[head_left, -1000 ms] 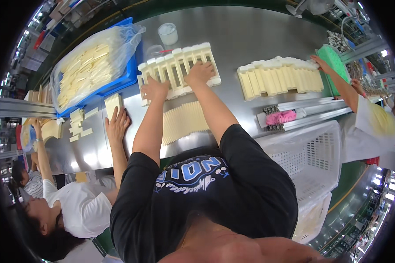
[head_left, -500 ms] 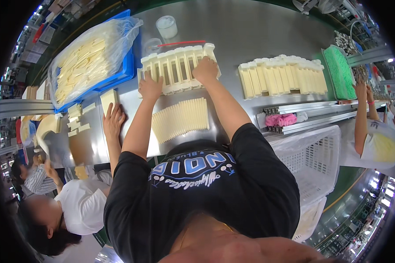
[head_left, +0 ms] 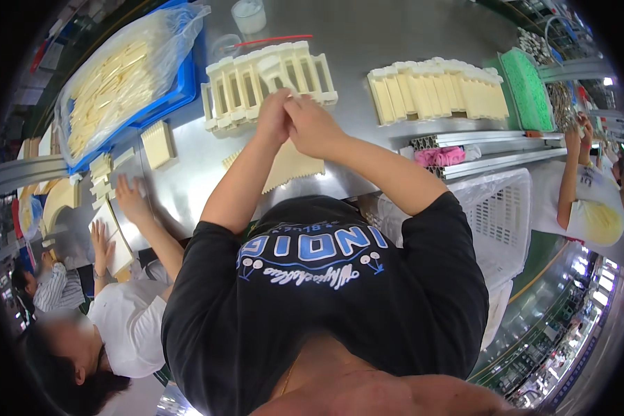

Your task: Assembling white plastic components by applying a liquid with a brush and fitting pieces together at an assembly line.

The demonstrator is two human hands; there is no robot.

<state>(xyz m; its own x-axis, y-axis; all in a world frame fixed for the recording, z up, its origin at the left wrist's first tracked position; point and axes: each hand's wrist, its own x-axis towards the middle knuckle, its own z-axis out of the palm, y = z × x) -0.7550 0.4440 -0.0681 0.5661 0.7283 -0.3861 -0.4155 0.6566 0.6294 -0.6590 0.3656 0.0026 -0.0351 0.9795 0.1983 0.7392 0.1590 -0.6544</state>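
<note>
My two hands meet in front of a row of cream plastic frames [head_left: 232, 90] on the metal table. Between them they hold one cream plastic piece [head_left: 276, 71] with a wider head, tilted up over the row. My left hand [head_left: 274, 118] is closed around its lower part, pressed against my right hand [head_left: 316, 127], whose fingers are closed on it too. The hands cover that lower end. Nearer my body lies a row of thin cream strips [head_left: 301, 168], partly hidden by my left wrist and forearm.
Left is a blue tray [head_left: 186, 82] with a plastic bag of cream strips [head_left: 118, 76]. Several more cream frames [head_left: 437, 91] lie to the right, near a green block [head_left: 527, 90] and metal rails [head_left: 499, 142]. A clear cup [head_left: 249, 16] stands behind. A co-worker's hands [head_left: 133, 200] are at left.
Both hands have left the two ends of the frame row and come together at its middle, now with a cream piece in them. The co-worker's hand has left the small strip stack.
</note>
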